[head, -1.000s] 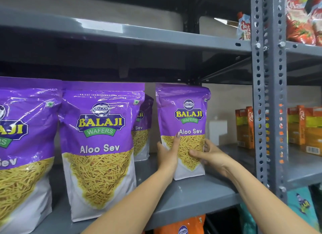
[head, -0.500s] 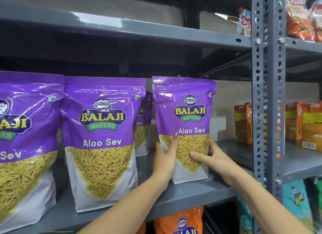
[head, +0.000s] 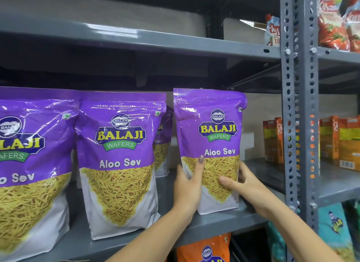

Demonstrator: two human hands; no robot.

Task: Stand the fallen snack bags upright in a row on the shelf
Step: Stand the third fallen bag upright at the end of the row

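The shiny purple snack bag (head: 211, 144) stands up on the grey metal shelf (head: 220, 218). The left hand (head: 188, 187) and right hand (head: 246, 185) squeeze its two sides

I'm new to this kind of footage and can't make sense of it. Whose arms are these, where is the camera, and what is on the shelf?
There is no machine here. The camera sits on a person's head and looks forward and down, so the two arms reaching in from below are that person's own. The left hand and the right hand grip the lower sides of one purple Aloo Sev bag, which stands upright on the grey metal shelf. To its left, two more purple bags stand in front, and another shows behind them. Orange cartons stand further right, and an orange bag lies on the shelf below.
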